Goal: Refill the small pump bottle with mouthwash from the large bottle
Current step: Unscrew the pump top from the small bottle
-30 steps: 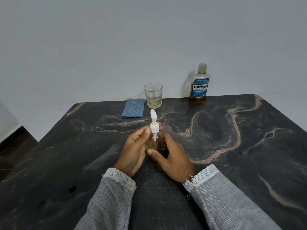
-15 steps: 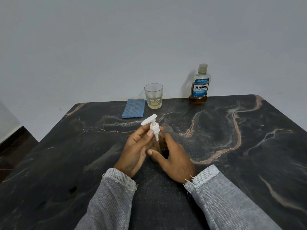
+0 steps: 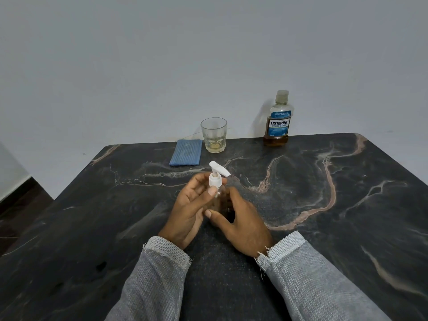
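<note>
The small clear pump bottle (image 3: 217, 202) stands upright on the dark marbled table (image 3: 347, 216) between the 2 hands, its long axis vertical, its body mostly hidden behind the fingers. The left hand (image 3: 187, 212) has its thumb and fingertips pinched round the white plastic pump head (image 3: 215, 179), at the collar, with the nozzle pointing away and to the right. The right hand (image 3: 240, 225) curls round the bottle's lower body and steadies it on the table. From here I would judge the pump is being unscrewed; whether the collar is free of the neck yet I cannot tell. What matters next is the large mouthwash bottle with the blue label and clear cap (image 3: 278, 119): it stands upright, cap on, well beyond the hands and off to the right, at the far edge. The right hand is plainly the nearer one to it. Beyond the left hand sit a clear drinking glass (image 3: 213, 135) and a folded blue cloth (image 3: 186, 155), side by side.
</note>
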Action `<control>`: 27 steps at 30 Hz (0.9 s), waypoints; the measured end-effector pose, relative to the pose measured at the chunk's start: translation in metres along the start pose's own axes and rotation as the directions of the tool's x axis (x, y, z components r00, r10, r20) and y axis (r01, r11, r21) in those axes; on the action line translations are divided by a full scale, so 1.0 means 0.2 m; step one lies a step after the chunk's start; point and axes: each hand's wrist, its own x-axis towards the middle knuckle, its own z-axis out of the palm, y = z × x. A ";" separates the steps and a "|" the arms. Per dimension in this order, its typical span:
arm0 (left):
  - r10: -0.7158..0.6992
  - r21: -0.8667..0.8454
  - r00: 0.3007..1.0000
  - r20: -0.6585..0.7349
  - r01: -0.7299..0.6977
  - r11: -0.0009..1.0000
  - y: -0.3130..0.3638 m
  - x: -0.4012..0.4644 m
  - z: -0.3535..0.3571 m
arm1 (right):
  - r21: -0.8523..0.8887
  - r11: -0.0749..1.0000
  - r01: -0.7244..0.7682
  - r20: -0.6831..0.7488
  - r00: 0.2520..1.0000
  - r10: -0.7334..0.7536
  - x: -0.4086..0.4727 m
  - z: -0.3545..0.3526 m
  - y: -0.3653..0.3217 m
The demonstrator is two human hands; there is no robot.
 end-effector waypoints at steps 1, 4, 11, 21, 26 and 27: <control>-0.007 -0.022 1.000 -0.007 0.007 1.000 0.00 0.00 0.00 | -0.001 1.000 -0.003 0.001 1.000 0.003 0.00 0.00 0.00; -0.036 -0.018 0.999 -0.040 0.035 0.999 0.00 0.00 0.01 | -0.002 1.000 -0.002 -0.001 1.000 0.002 0.00 0.00 0.00; 0.008 0.005 1.000 -0.023 -0.008 1.000 0.00 0.00 0.00 | -0.006 1.000 -0.009 0.004 1.000 0.009 0.00 0.00 0.00; 0.020 0.046 0.999 -0.047 -0.017 0.999 0.00 0.00 0.01 | -0.019 1.000 0.001 0.000 1.000 -0.001 0.00 0.01 0.01; -0.032 -0.021 0.998 -0.046 0.031 0.999 0.01 0.00 0.01 | -0.021 1.000 -0.005 0.007 1.000 0.006 0.00 0.01 0.01; -0.038 -0.019 0.998 -0.053 0.037 0.999 0.01 0.00 0.01 | -0.023 1.000 -0.006 0.007 1.000 0.006 0.00 0.01 0.01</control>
